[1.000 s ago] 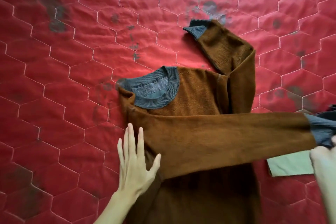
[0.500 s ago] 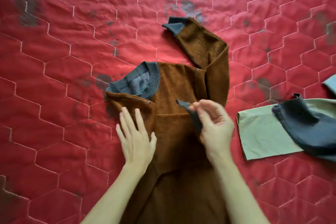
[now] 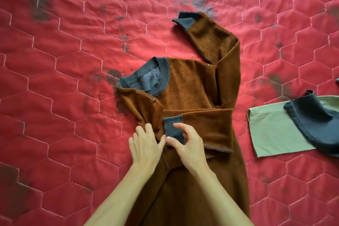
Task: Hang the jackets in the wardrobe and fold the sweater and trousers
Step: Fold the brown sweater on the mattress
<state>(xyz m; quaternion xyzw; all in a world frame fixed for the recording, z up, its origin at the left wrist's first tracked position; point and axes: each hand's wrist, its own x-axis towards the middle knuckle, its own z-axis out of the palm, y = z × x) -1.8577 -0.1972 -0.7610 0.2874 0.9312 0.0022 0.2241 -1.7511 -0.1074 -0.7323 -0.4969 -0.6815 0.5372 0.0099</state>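
Observation:
A brown sweater (image 3: 185, 88) with a grey-blue collar lies face up on the red quilted bedspread (image 3: 64, 79). One sleeve is folded across the chest and doubled back, so its grey-blue cuff (image 3: 172, 127) lies near the left side. My right hand (image 3: 189, 143) pinches that cuff between thumb and forefinger. Beside it, my left hand (image 3: 145, 143) presses on the sweater's folded left edge, its fingers relaxed. The other sleeve (image 3: 220, 46) bends up and away at the upper right, and its cuff points left.
To the right of the sweater lies a light green cloth (image 3: 271, 134), with a dark blue garment (image 3: 315, 121) draped over its far end. Dark stains mark the bedspread in several places.
The sleeve that my right hand held stretched out to the right has been brought back across the chest and doubled over. Its cuff now lies flat by my left hand.

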